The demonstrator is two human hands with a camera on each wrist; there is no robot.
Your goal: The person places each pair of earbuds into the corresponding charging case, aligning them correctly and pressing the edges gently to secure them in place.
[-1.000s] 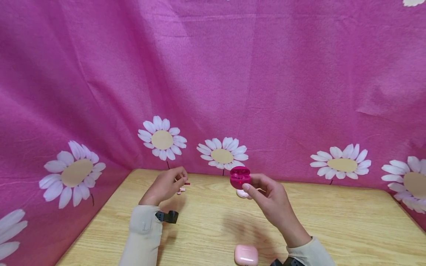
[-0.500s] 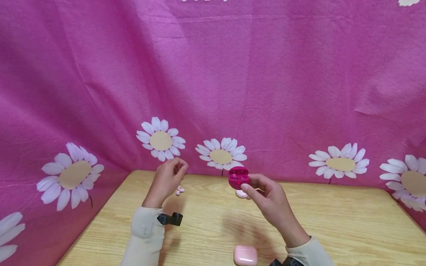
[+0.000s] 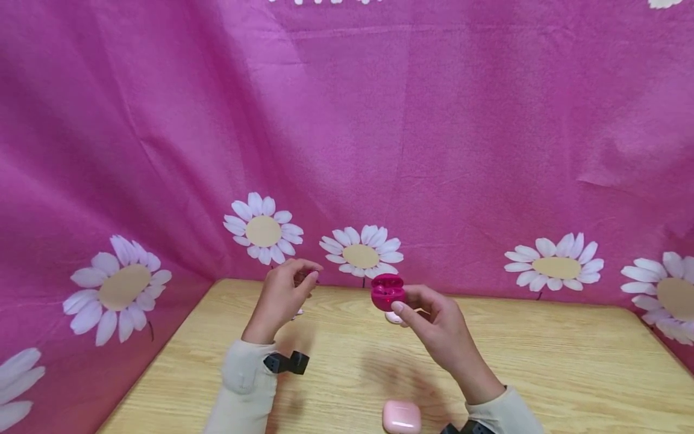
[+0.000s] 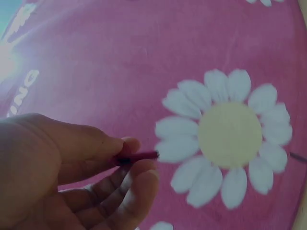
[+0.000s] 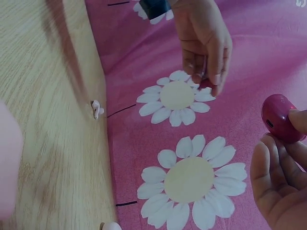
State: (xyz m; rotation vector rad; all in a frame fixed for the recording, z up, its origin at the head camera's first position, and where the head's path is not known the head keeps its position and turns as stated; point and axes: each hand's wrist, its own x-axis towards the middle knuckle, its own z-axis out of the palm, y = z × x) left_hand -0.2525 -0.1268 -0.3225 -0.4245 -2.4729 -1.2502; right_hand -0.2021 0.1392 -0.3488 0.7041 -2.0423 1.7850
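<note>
At the left of the frame, the pink cloth (image 3: 108, 181) with white daisies came down to the left edge of the wooden table (image 3: 542, 374). The left hand (image 3: 282, 298) was up in the air above the far left part of the table, near the cloth. Its thumb and fingers were pinched together on a small dark red earbud (image 4: 136, 157). Just under that hand, small pale earbuds (image 5: 97, 109) lay near the table's far edge. In the middle, the right hand (image 3: 439, 328) held a round red case (image 3: 387, 292) with its fingers curled around it; the lid was up. There was open air between the two hands. A pale pink case (image 3: 402, 417) lay at the bottom edge of the frame. The right side of the table was bare wood.
</note>
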